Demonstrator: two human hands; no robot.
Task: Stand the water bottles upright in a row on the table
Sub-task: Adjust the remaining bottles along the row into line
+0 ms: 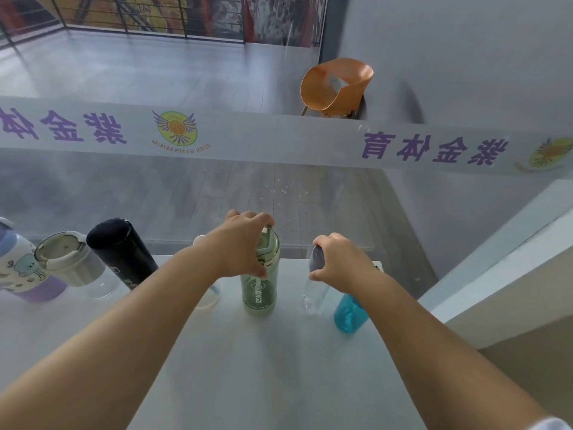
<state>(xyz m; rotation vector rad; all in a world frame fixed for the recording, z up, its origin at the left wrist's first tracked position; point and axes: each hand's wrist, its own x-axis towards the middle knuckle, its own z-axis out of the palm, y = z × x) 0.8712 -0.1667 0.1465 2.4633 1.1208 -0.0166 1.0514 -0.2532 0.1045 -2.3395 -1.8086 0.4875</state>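
At the tabletop's (217, 352) far edge, seven bottles are standing in a rough row running 9 to 3 o'clock.

Left hand (245, 243) is gripping the green bottle (259, 290) by its lid, fingers (263, 219) curled over the cap's far side, thumb pressing the near side. Closed grip, bottle upright, base sitting on the tabletop at dead centre.

Right hand (338, 262) is clamping the grey cap of the clear bottle (311, 297), just at 3 o'clock of the green one. Fingers are wrapping the cap from above, thumb underneath on the near side. Bottle is upright or close to it; can't tell whether the base is fully touching down.

Blue bottle (348, 315) is standing at 3 o'clock of the clear one, just beside it, top half hidden behind the right forearm.

At 9 o'clock of the green bottle, a pale bottle (207, 301) is mostly hidden behind the left forearm, only white lid and base showing.

Further toward 9 o'clock: black bottle (122, 252), then a short clear cup (73, 263) with a white lid, then a purple-and-white bottle (20, 271) with a cartoon print at the frame edge. All three are upright and looking splayed outward from the wide lens.

Beyond the tabletop at 12 o'clock, a glass panel with a purple-lettered banner (279, 141); an orange chair (336, 86) is standing behind it at 1 o'clock.
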